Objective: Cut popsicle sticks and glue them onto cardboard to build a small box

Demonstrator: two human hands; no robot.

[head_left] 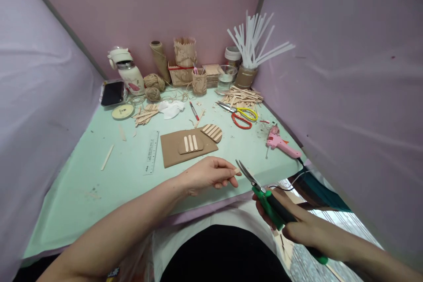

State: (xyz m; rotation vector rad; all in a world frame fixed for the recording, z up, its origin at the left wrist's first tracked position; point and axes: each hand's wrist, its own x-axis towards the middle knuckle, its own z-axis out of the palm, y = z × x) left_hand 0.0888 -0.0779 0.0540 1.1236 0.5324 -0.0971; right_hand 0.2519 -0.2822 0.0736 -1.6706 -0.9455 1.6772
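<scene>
From the head view, we take the brown cardboard sheet (170, 150) as our landmark. Just off its near right corner, our left hand (213, 172) pinches a short wooden stick piece (237, 170) between thumb and finger, its end poking out toward our right. Farther right and nearer to us than the sheet, our right hand (301, 224) wraps around the green-handled snips (271, 209), whose blades stand apart near the stick piece. On the sheet lies a small card (181, 146) bearing three pale strips (191, 143); a striped rounded piece (212, 133) overlaps its far right corner. The clear ruler (151, 152) lies just left of the sheet, the scissors (234, 109) beyond it to the right, and the pink glue gun (280, 143) well to its right.
</scene>
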